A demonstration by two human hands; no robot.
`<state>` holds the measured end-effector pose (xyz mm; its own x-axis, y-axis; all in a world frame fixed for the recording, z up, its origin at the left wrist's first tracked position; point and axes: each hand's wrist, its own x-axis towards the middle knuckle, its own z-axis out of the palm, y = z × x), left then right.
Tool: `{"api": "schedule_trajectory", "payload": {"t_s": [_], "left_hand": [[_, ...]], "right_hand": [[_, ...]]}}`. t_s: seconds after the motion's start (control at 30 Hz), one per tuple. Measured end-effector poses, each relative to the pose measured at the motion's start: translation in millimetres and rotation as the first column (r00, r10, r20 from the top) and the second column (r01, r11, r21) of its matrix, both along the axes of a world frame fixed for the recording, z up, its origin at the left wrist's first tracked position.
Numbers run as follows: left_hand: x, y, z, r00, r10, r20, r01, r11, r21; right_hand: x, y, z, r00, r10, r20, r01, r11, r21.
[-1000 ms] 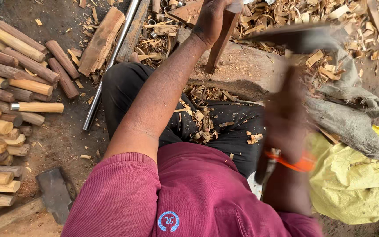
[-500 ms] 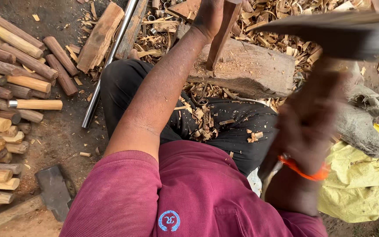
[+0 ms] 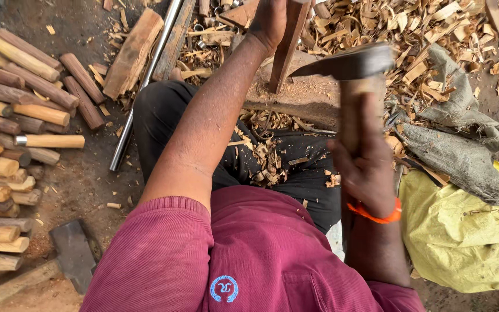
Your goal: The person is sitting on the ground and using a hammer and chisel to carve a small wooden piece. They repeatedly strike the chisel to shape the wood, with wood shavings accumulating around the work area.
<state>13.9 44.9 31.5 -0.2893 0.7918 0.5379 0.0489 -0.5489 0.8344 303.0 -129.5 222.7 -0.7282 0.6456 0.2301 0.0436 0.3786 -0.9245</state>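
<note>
Two hands seen in head view. Left hand (image 3: 268, 23) clenched around upright wooden stick (image 3: 289, 43), stick's lower end set on chopping block (image 3: 307, 98). Right hand (image 3: 365, 164) clenched around hatchet (image 3: 347, 63) handle; blade raised just beside stick, slightly blurred. Wood shavings (image 3: 264, 159) scattered over lap. Stacked round billets (image 3: 12, 115) at left; metal pipe (image 3: 145, 92) beside them; yellow sack (image 3: 463, 231) at right.

Your left hand (image 3: 270, 23) steadies a reddish wooden stick (image 3: 289, 43) upright on the worn wooden chopping block (image 3: 295, 98), while your right hand (image 3: 365, 167) grips a wooden-handled hatchet (image 3: 347, 63) just beside it, above pale wood shavings (image 3: 267, 156).
</note>
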Motion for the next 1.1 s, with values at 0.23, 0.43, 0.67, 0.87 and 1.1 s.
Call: {"api": "schedule_trajectory", "payload": {"t_s": [0.23,0.43,0.67,0.87,1.1], "left_hand": [[-3.3,-5.2,30.6,0.948,-0.087,0.306,0.121,0.988,-0.096],[-3.8,-39.0,63.7,0.931,0.043,0.362,0.059,0.963,-0.264],[2.7,-67.4,73.3,0.744,-0.337,0.577,0.411,0.911,0.001],[16.5,-73.0,81.8,0.771,-0.258,0.582,0.424,0.890,-0.166],[15.0,-55.9,71.4,0.819,-0.304,0.487,0.409,0.904,-0.125]], "right_hand": [[-13.0,8.8,-49.9,0.932,-0.170,0.320,0.154,0.985,0.074],[16.9,10.1,-55.9,0.866,-0.307,0.395,0.254,0.950,0.183],[19.6,5.1,-79.6,0.800,-0.307,0.516,0.288,0.950,0.119],[0.9,6.9,11.9,0.987,-0.109,0.117,0.093,0.986,0.136],[30.4,-9.1,78.4,0.878,-0.396,-0.268,0.378,0.918,-0.119]]}}
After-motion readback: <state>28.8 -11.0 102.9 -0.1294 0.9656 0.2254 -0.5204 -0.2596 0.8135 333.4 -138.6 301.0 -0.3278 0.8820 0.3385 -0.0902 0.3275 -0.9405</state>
